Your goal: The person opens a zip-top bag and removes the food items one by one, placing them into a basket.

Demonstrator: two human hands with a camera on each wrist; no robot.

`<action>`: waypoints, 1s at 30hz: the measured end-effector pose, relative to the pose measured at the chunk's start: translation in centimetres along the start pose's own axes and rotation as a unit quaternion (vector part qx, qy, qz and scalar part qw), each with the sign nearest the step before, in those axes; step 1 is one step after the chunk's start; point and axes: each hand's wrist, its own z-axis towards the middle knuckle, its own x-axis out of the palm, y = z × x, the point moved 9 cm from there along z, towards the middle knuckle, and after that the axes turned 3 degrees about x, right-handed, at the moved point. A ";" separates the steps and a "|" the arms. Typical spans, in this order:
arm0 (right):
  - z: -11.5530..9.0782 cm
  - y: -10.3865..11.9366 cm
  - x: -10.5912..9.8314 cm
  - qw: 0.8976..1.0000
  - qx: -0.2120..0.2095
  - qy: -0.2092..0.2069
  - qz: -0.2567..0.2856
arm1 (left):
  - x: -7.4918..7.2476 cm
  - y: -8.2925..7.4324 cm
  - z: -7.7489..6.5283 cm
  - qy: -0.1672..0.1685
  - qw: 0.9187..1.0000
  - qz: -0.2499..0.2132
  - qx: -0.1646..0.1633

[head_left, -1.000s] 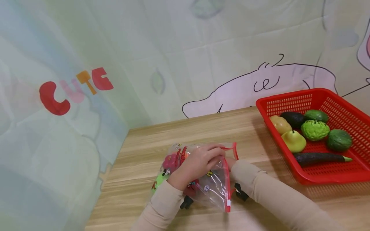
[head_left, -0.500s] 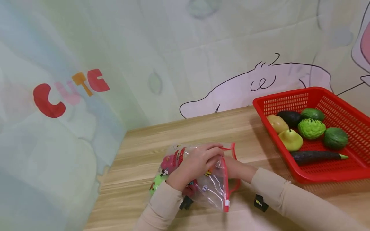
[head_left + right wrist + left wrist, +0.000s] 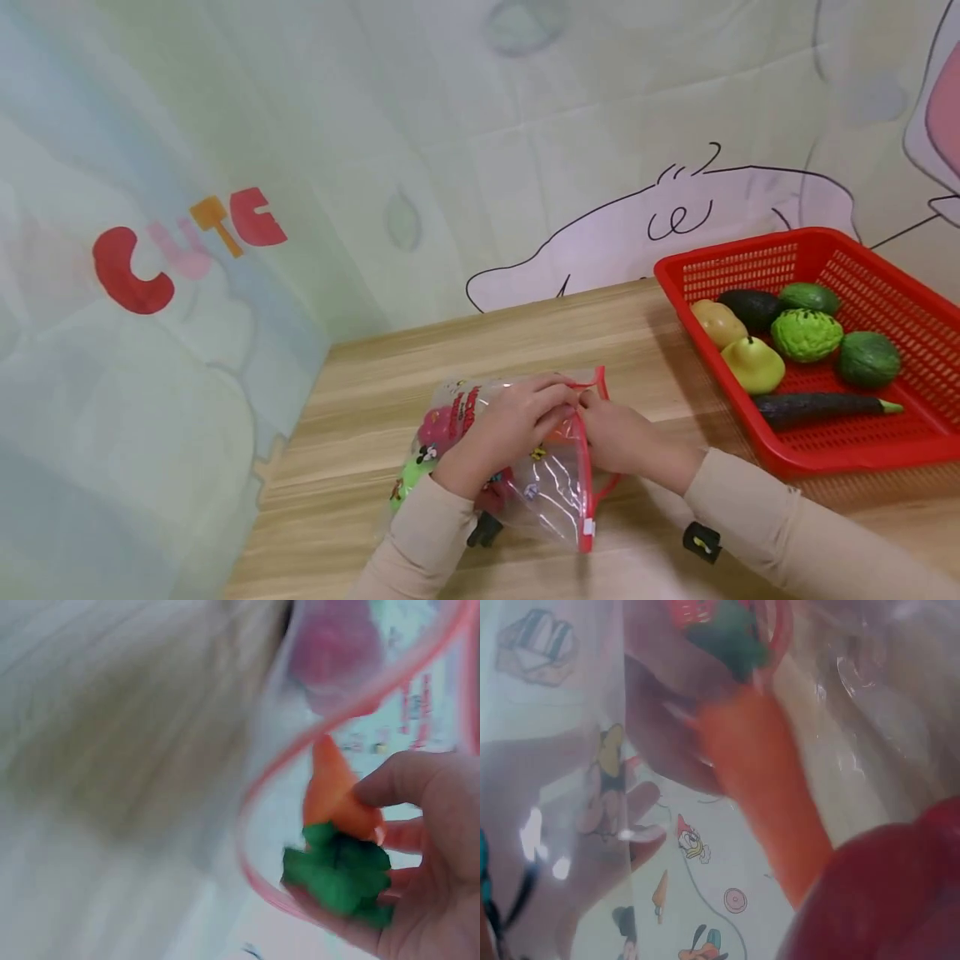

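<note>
A clear slider zip bag (image 3: 543, 500) with a red zip and cartoon prints lies on the table, its mouth to the right. The left hand (image 3: 516, 421) grips the upper side of the mouth with curled fingers. At the mouth, the right hand (image 3: 622, 437) holds a toy carrot (image 3: 334, 791) by its thick end, thumb on the orange body and fingers behind. Its green leaves (image 3: 341, 870) sit by the palm, and the tip points into the bag. A pink-red piece (image 3: 437, 425) and a light green piece (image 3: 411, 477) show through the plastic; their kinds are unclear.
To the right stands a red basket (image 3: 783, 454) with a pear (image 3: 753, 365), a potato (image 3: 718, 323), an eggplant (image 3: 817, 408) and several green vegetables. A printed cloth (image 3: 420, 167) hangs behind the wooden table (image 3: 397, 342).
My right hand has drawn back rightward from deep inside the bag to its mouth, and the carrot is now in its fingers in the wrist view. The left hand keeps its place.
</note>
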 end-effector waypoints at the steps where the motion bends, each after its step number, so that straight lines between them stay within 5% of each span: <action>1: -0.3 0.1 -0.8 1.000 0.004 -0.001 -0.021 | 0.0 0.1 0.0 0.001 1.000 0.003 -0.002; 6: -1.8 -0.3 -3.7 0.998 0.043 0.044 -0.025 | 0.0 0.4 -0.1 0.005 1.000 -0.001 -0.014; 20: -5.4 -4.5 -12.3 0.989 0.087 0.085 -0.081 | -0.1 0.3 0.0 -0.018 1.000 -0.003 -0.001; 30: -7.5 -11.5 -15.8 0.971 0.193 0.111 -0.084 | 0.0 0.2 0.1 -0.020 1.000 0.000 -0.002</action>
